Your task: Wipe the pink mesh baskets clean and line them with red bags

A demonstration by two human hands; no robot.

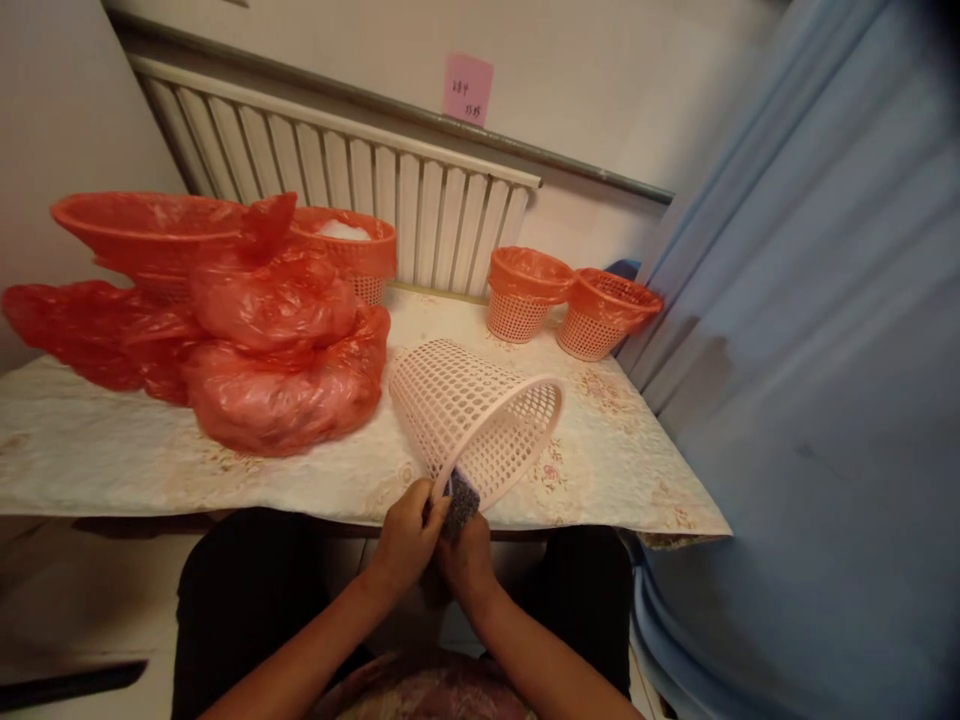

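Observation:
A pale pink perforated plastic wastebasket point(450, 395) lies on its side on the table, its mouth turned toward the right and front. My left hand point(407, 530) is closed on the near part of its rim. A dark grey sponge-like pad point(461, 500) is gripped in my right hand point(466, 555), pressed against the rim's inner side just beside the left hand. The right fingertips are partly hidden behind the pad.
Red plastic bags point(285, 390) are heaped at the left, by a red-lined basket point(360, 245). Two smaller red-lined baskets point(521, 310) point(592, 330) stand at the back right. A radiator point(337, 170) runs behind the cloth-covered table point(315, 490); a blue curtain point(795, 350) hangs at the right.

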